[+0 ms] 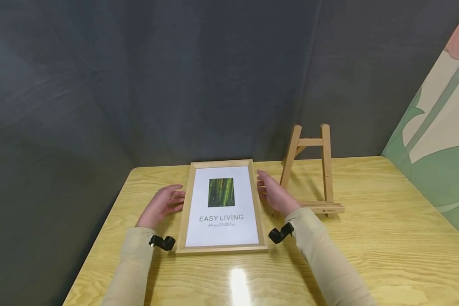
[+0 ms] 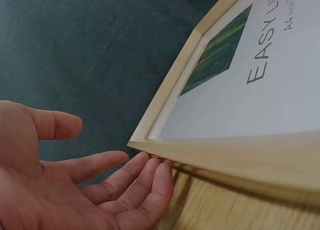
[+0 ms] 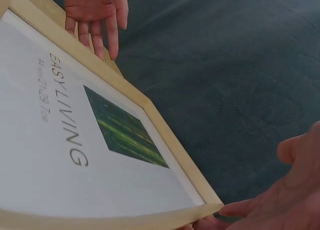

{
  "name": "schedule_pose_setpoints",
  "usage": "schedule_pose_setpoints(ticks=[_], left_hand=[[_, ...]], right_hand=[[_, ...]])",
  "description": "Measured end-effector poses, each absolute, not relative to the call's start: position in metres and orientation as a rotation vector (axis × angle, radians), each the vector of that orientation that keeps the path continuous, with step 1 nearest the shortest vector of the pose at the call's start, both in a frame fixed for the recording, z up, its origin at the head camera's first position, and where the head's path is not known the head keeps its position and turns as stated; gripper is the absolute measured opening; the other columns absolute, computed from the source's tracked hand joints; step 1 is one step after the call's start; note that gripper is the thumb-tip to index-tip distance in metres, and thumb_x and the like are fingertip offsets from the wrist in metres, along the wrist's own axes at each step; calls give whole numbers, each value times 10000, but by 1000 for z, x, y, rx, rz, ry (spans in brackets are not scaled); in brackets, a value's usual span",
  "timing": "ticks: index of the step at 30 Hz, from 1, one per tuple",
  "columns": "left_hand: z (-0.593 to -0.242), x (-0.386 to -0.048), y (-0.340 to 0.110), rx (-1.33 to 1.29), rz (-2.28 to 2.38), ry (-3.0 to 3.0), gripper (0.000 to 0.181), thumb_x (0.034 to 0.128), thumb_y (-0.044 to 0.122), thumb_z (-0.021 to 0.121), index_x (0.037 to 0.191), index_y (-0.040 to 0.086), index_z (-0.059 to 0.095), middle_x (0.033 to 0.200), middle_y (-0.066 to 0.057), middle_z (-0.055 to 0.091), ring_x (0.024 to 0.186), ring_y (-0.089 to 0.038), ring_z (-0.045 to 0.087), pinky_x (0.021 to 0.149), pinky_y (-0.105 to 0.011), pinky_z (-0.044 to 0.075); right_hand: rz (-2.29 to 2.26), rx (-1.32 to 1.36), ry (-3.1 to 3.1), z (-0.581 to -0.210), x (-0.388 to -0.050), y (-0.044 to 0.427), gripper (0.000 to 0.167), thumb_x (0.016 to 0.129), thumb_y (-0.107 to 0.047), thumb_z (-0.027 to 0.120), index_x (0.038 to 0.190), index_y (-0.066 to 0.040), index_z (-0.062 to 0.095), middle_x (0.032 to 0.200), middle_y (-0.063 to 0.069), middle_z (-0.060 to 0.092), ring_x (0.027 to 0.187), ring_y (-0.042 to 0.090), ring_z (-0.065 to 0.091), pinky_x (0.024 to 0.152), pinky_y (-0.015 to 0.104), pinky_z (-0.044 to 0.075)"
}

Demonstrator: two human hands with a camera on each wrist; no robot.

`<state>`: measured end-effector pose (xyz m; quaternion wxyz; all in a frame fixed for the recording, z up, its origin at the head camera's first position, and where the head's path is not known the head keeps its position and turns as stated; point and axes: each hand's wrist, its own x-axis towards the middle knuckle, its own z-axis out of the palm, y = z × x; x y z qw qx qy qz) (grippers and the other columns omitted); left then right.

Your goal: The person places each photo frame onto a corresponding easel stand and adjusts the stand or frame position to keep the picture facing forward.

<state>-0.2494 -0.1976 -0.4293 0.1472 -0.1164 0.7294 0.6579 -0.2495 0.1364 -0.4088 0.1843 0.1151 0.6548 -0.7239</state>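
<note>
- Fingers of the left hand and right hand, relaxed, flank the framed print (head view).
- Left wrist: its edge lies at the fingertips, thumb apart.
- Right wrist: its corner lies beside the forefinger, hiding other fingertips.

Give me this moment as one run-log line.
framed print: face up | left hand: at print's left edge | right hand: at print's right edge | wooden easel: standing on table, bare

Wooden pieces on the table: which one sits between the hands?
The picture frame, holding the white EASY LIVING sheet: left hand at one side, right hand at the other. The easel stands right of both hands.
</note>
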Motion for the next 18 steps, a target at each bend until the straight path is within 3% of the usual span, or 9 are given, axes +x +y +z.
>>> schedule_pose_setpoints(ticks=[13,18], left_hand=[[-436,-251,-201,-374,1895,2071,414,976,264,491,1289,-7,492,1157,-141,573,944,-213,594,789,-334,538],[-435,-252,-200,-389,1849,2109,378,966,286,492,1226,17,547,1146,-112,587,949,-206,593,774,-321,534]], right_hand=[[-2032,386,1817,-413,-253,136,650,1014,-381,385,1426,101,241,1345,207,314,1133,293,374,989,362,342],[-2031,396,1824,-412,-255,135,591,1004,-357,417,1368,97,308,1218,176,368,1033,262,398,936,344,358]])
